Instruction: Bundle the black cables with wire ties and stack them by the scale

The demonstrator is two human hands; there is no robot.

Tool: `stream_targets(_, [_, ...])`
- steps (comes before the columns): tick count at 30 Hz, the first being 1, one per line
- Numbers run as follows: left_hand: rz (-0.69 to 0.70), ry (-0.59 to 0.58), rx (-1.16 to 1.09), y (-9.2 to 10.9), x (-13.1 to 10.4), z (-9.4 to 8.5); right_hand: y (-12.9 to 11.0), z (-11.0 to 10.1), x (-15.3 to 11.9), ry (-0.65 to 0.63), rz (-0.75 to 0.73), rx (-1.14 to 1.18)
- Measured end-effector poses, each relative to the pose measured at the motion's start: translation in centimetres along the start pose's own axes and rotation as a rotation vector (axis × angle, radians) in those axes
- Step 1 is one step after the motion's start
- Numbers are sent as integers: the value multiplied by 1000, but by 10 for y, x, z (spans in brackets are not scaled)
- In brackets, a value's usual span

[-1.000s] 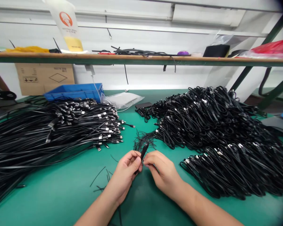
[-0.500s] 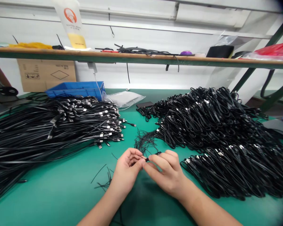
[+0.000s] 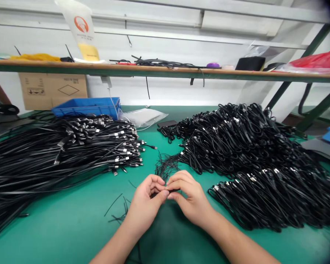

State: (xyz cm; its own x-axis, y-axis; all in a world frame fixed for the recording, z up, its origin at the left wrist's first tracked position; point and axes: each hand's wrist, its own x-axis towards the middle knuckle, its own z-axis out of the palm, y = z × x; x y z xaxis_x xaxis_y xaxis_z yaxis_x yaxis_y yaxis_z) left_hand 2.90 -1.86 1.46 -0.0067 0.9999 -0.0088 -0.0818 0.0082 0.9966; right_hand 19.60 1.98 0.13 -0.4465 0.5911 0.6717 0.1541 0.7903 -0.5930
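Over the front middle of the table, my left hand (image 3: 147, 200) and my right hand (image 3: 191, 200) meet fingertip to fingertip. Both pinch a black cable (image 3: 175, 190), mostly hidden by the fingers, with only a short dark length showing between them. Just beyond the fingertips lies a loose heap of thin black ties (image 3: 166, 165). More of these thin strips (image 3: 118, 216) are scattered by my left wrist. To the left are long straight black USB cables (image 3: 99, 143), their metal plugs pointing right. Coiled, bundled black cables (image 3: 231, 143) are piled on the right.
A green table top (image 3: 79, 223) carries everything. At the back stand a blue bin (image 3: 88, 106), a cardboard box (image 3: 53, 88) and a clear plastic bag (image 3: 144, 116). A shelf (image 3: 159, 69) crosses above, holding loose cables and a red bag (image 3: 319, 60).
My right hand's fingers have drawn together and shifted slightly left at the cable, covering more of it. My left hand keeps nearly the same pinch. The whole view has shifted slightly.
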Motion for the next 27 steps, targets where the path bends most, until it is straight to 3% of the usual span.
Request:
stream_targets(4, [-48, -14, -62, -2, 0, -3, -1, 5, 0, 73, -3, 55])
stream_targets(9, [-65, 19, -76, -3, -2, 1, 0, 5, -1, 77, -94, -49])
stream_targets(16, [18, 47, -51, -3, -7, 11, -2, -1, -3, 78, -114, -243])
stream_targets(22, [-294, -109, -329, 3, -6, 3, -4, -3, -1, 53, -58, -19])
stream_targets(27, [-530, -251, -503, -5, -5, -2, -4, -1, -3, 4, -24, 97])
